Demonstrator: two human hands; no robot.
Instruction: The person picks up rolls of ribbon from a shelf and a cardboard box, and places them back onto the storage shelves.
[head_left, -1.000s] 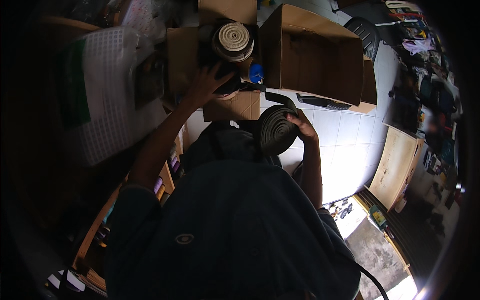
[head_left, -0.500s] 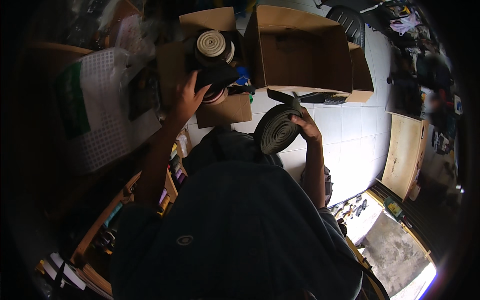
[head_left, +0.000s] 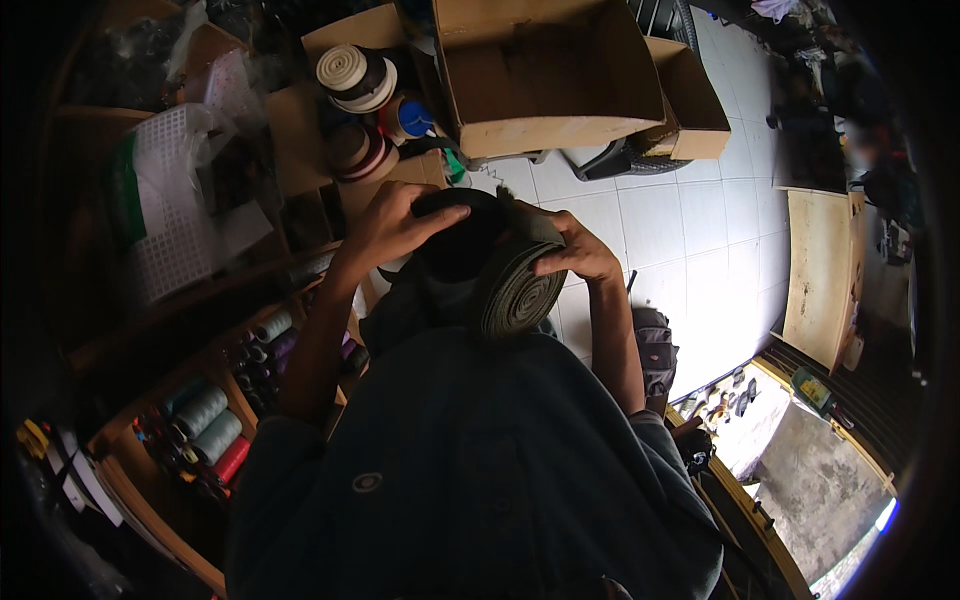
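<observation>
My right hand (head_left: pixel 583 250) grips a roll of dark olive webbing (head_left: pixel 520 297), its coiled side turned up toward me and its loose end near the fingers. Close beside it, my left hand (head_left: pixel 400 225) is closed on a black roll of webbing (head_left: pixel 462 235), thumb over the top edge. Both rolls are held in front of my chest, side by side and seemingly touching. Beyond them stands a cardboard box (head_left: pixel 385 180) with more rolls in it, among them a cream roll (head_left: pixel 347 72) and a brown roll (head_left: pixel 352 148).
A larger cardboard box (head_left: pixel 560 132) stands ahead on the tiled floor (head_left: pixel 690 235), with a smaller carton (head_left: pixel 700 140) at its right. To the left, wooden shelving holds several thread spools (head_left: pixel 213 430) below a white perforated basket (head_left: pixel 170 240). A dark bag (head_left: pixel 654 355) lies right of my forearm.
My left hand has lifted the black roll out from the box of rolls and drawn it toward my chest. My right hand has brought the olive roll leftward beside it.
</observation>
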